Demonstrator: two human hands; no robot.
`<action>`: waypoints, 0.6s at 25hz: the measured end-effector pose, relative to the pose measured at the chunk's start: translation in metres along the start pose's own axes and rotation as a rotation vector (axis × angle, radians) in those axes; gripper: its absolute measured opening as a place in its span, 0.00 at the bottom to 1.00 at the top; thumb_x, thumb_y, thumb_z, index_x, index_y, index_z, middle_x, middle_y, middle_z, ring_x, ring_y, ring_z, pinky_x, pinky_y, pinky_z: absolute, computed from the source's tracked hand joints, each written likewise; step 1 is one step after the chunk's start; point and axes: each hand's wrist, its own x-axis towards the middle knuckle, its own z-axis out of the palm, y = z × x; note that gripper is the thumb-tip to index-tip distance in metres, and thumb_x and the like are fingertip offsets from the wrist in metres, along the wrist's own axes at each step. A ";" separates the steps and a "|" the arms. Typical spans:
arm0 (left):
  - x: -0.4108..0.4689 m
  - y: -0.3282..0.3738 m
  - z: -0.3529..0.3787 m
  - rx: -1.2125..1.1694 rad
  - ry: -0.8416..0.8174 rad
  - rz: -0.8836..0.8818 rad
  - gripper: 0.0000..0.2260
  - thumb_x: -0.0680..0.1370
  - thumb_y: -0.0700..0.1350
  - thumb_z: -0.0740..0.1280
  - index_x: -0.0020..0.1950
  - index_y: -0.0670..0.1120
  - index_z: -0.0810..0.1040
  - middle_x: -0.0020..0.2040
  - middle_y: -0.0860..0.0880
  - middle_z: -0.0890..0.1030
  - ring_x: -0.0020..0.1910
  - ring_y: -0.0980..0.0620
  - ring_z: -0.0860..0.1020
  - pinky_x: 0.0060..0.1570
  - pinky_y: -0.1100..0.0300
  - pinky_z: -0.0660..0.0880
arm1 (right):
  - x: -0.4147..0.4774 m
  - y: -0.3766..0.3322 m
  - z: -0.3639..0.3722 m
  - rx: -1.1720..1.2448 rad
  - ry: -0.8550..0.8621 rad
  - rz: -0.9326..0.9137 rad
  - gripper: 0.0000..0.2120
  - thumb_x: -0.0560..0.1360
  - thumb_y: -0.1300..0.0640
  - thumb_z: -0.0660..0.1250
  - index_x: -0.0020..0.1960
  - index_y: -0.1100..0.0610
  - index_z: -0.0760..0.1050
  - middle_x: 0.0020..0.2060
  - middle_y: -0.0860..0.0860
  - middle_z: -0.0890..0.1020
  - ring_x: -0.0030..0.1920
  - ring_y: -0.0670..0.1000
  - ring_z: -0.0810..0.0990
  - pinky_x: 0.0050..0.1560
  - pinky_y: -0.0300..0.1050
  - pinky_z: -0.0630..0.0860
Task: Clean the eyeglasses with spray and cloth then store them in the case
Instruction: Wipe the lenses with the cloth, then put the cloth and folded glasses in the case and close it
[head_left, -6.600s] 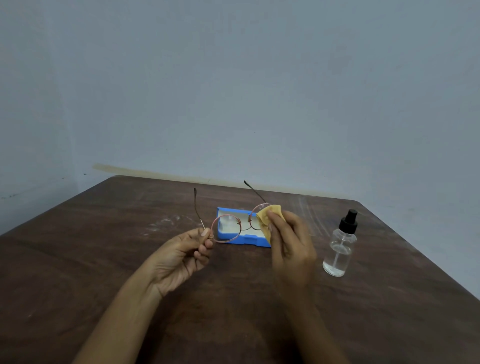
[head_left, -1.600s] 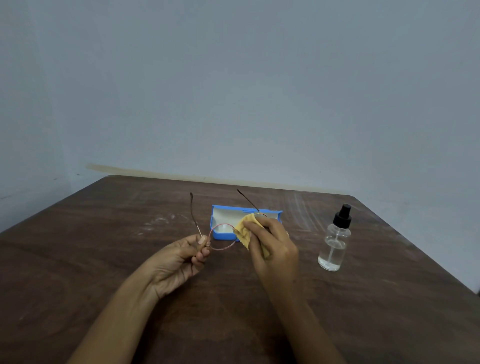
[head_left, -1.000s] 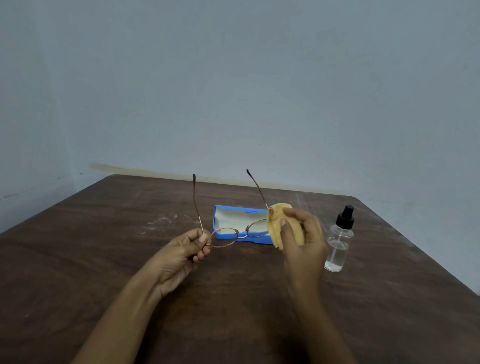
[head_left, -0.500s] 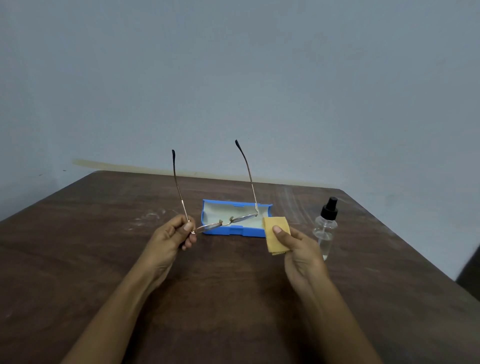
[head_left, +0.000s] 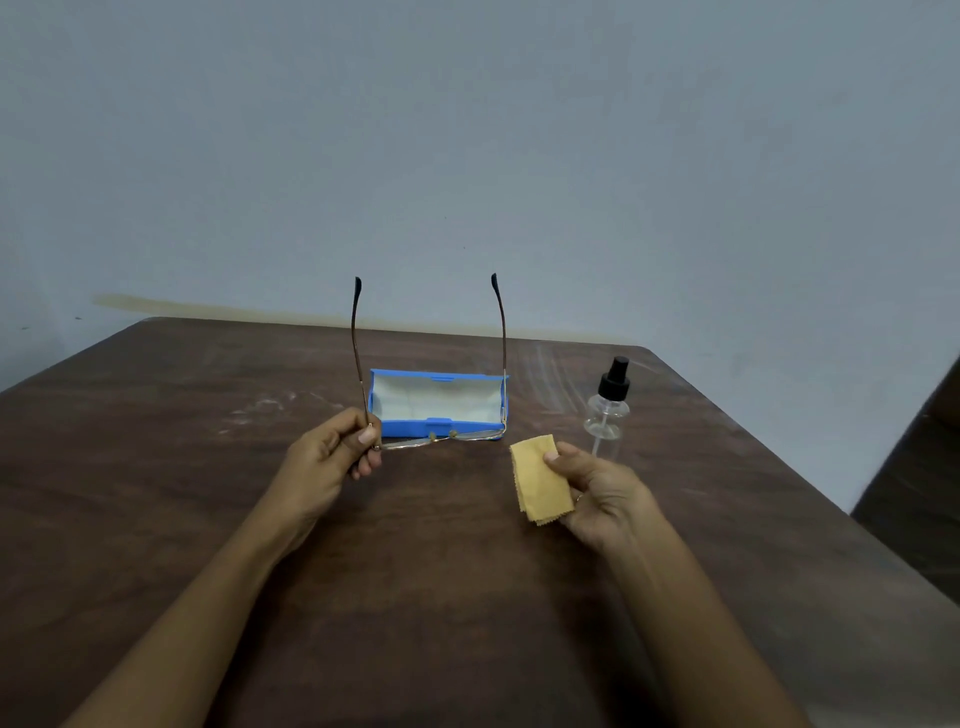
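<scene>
My left hand (head_left: 332, 457) pinches the left hinge of thin metal-rimmed eyeglasses (head_left: 441, 440), held level and edge-on, both temples pointing straight up. My right hand (head_left: 602, 493) holds a folded yellow cloth (head_left: 540, 486), apart from the glasses and to their right. Just behind the glasses, an open blue case (head_left: 436, 402) with a pale lining lies on the brown table (head_left: 441, 571). A clear spray bottle (head_left: 607, 410) with a black nozzle stands to the right of the case, just beyond my right hand.
A grey wall stands close behind the table's far edge. The table's right edge runs diagonally past the bottle, with a dark object (head_left: 919, 478) beyond it at the far right.
The cloth has come off the lens and my right hand has drawn away to the right. My left hand has tipped the glasses so the lenses lie flat and the temples stand up.
</scene>
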 end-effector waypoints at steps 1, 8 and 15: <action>-0.001 0.000 0.001 0.003 -0.005 0.007 0.13 0.78 0.38 0.58 0.35 0.49 0.74 0.29 0.54 0.77 0.29 0.61 0.71 0.30 0.71 0.69 | 0.000 0.001 -0.001 -0.025 0.016 -0.029 0.13 0.72 0.74 0.62 0.56 0.68 0.72 0.38 0.59 0.77 0.38 0.55 0.76 0.48 0.57 0.74; -0.004 0.002 0.007 0.063 -0.015 0.028 0.13 0.78 0.37 0.59 0.36 0.48 0.74 0.29 0.54 0.77 0.29 0.61 0.72 0.31 0.71 0.69 | -0.002 0.001 -0.010 -0.210 0.114 -0.106 0.07 0.72 0.69 0.66 0.51 0.68 0.75 0.35 0.55 0.78 0.35 0.52 0.76 0.49 0.55 0.75; -0.006 0.007 0.007 0.168 0.017 0.037 0.13 0.78 0.37 0.59 0.37 0.50 0.74 0.33 0.49 0.78 0.29 0.63 0.74 0.31 0.73 0.71 | 0.006 0.005 -0.011 -0.516 0.251 -0.256 0.02 0.73 0.65 0.67 0.45 0.60 0.75 0.50 0.60 0.80 0.46 0.55 0.78 0.42 0.48 0.77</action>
